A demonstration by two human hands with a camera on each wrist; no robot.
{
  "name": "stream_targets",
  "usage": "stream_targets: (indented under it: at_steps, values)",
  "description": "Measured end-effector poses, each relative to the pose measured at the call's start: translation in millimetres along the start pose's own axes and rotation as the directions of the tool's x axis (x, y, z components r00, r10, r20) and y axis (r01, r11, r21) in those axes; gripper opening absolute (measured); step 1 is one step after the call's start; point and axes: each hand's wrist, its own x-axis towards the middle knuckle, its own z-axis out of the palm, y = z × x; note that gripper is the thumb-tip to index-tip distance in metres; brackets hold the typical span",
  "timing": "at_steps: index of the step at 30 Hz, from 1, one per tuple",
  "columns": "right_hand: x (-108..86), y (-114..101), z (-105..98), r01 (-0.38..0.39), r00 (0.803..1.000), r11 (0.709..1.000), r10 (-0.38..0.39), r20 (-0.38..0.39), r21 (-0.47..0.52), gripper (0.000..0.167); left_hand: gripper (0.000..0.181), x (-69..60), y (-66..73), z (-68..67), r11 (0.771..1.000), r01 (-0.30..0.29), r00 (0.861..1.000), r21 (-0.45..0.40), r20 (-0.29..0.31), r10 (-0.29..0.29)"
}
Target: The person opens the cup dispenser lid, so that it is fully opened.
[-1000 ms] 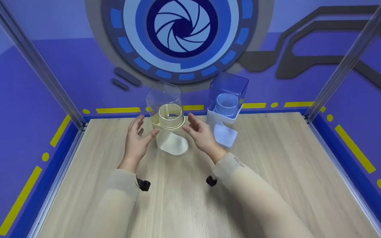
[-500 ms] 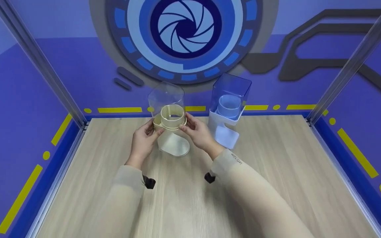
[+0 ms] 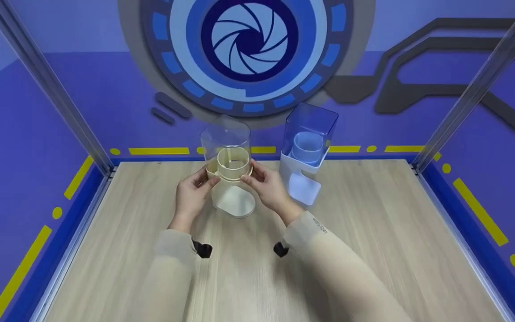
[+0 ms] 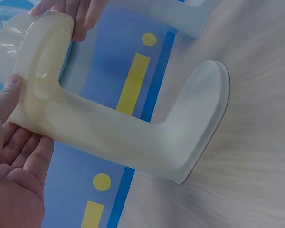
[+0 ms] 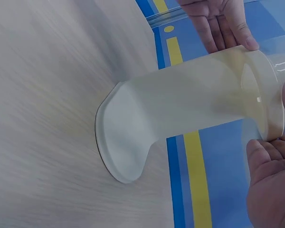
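A cream stand [image 3: 234, 201] with a flat rounded foot rises from the table. Its upper part carries an upright cream ring [image 3: 233, 164] inside a clear open-topped container [image 3: 226, 132]. My left hand [image 3: 190, 197] grips the collar below the container from the left, thumb in front and fingers behind. From the right, my right hand [image 3: 270, 185] grips the same collar, thumb also in front. The left wrist view shows the stand's bent profile [image 4: 109, 128] with its foot on the table. In the right wrist view both hands hold the collar's opposite sides.
Just right of the cream stand is a similar white stand [image 3: 303, 188] with a blue-tinted clear container [image 3: 311, 120] and inner ring. The wooden table [image 3: 373, 246] is bordered by printed blue walls [image 3: 150, 71] and metal corner posts [image 3: 467, 89].
A second ago both hands were held apart at the sides of the cream stand. They have closed in and taken hold of its collar. The stand keeps its place on the table.
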Motion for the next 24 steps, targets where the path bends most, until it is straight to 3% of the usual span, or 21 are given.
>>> stream_targets:
  at_steps: [6,15,20,24]
  values:
    - [-8.9,6,5,0.029,0.997,0.998,-0.025,-0.071,0.053,0.072,0.06,-7.9,-2.3,6.4,0.998,0.001,1.0,-0.064,-0.009,-0.001]
    - [-23.5,5,10,0.043,0.989,0.995,-0.029,-0.143,0.092,0.072,0.062,-12.9,-3.6,12.8,0.999,-0.003,0.999,-0.045,0.032,0.004]
    - [-35.7,3,14,0.029,0.98,0.998,-0.016,-0.201,0.063,0.074,0.061,-14.6,-5.3,13.9,0.998,-0.028,0.998,-0.06,0.06,0.031]
    - [-41.6,1,16,0.028,0.968,0.999,-0.017,-0.251,0.04,0.073,0.051,-15.6,-4.7,14.8,0.991,-0.054,0.997,-0.121,0.043,0.06]
